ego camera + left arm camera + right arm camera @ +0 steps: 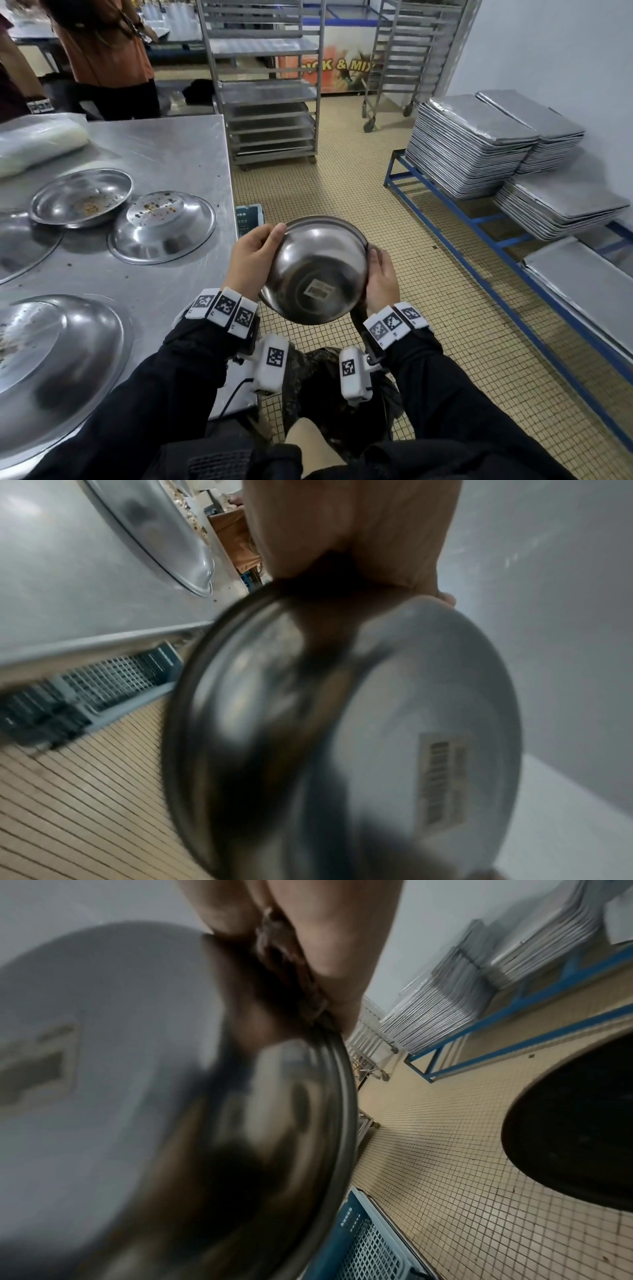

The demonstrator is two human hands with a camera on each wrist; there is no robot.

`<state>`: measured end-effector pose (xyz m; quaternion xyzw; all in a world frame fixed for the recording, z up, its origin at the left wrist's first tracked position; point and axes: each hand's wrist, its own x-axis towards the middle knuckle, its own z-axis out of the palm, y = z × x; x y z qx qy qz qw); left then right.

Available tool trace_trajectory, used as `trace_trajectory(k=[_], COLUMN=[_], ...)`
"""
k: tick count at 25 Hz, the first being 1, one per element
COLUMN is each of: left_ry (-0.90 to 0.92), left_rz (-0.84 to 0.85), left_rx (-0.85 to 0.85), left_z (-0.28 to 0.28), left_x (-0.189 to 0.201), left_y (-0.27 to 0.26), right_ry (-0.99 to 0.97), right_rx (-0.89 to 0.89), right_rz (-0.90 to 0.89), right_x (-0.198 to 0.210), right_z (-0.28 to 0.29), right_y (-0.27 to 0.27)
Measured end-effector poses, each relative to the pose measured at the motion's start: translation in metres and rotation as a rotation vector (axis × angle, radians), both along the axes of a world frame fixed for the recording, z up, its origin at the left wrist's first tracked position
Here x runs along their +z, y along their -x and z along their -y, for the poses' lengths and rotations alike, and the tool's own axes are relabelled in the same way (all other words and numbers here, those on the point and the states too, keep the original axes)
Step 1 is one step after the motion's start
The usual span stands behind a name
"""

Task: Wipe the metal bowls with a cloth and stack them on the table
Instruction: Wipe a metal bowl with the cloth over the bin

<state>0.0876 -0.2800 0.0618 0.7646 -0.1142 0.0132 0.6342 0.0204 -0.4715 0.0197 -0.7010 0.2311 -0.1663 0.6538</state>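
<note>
I hold a metal bowl (317,274) tilted in the air, right of the table and over the floor. Its underside with a barcode sticker faces me. My left hand (253,253) grips the left rim, thumb on the outside. My right hand (380,274) grips the right rim, its fingers hidden behind it. The left wrist view shows the bowl (377,723) blurred under my left hand (342,534). The right wrist view shows the bowl (137,1069) and something dark and wrinkled under my right hand (308,920); I cannot tell whether it is a cloth. Two crumb-strewn bowls, one upright (82,197) and one inverted (162,226), lie on the table.
The steel table (164,147) also carries a large inverted bowl (58,359) and a plastic-wrapped roll (37,144). A black-lined bin (329,377) stands below my hands, a blue crate (248,219) by the table edge. Stacked trays (472,144) sit on the right, a rack trolley (267,102) behind, a person (102,51) at the far left.
</note>
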Motion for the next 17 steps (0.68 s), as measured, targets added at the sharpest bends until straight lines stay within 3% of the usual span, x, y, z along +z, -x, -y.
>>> trace_trajectory(k=[3, 7, 9, 13, 17], left_ry=[-0.084, -0.199, -0.292, -0.351, -0.317], left_rz=[0.009, 0.031, 0.082, 0.125, 0.141], left_rx=[-0.076, -0.242, -0.246, -0.145, -0.016], left_z=[-0.006, 0.000, 0.006, 0.008, 0.013], left_x=[-0.008, -0.007, -0.004, -0.007, -0.005], left_y=[0.001, 0.003, 0.005, 0.002, 0.007], right_ry=[0.171, 0.475, 0.619, 0.699, 0.628], right_rx=[0.037, 0.226, 0.277, 0.126, -0.038], right_rz=[0.026, 0.045, 0.065, 0.227, 0.313], right_x=[0.009, 0.020, 0.024, 0.025, 0.022], right_z=[0.007, 0.015, 0.012, -0.004, -0.032], right_y=[0.003, -0.002, -0.005, -0.005, 0.006])
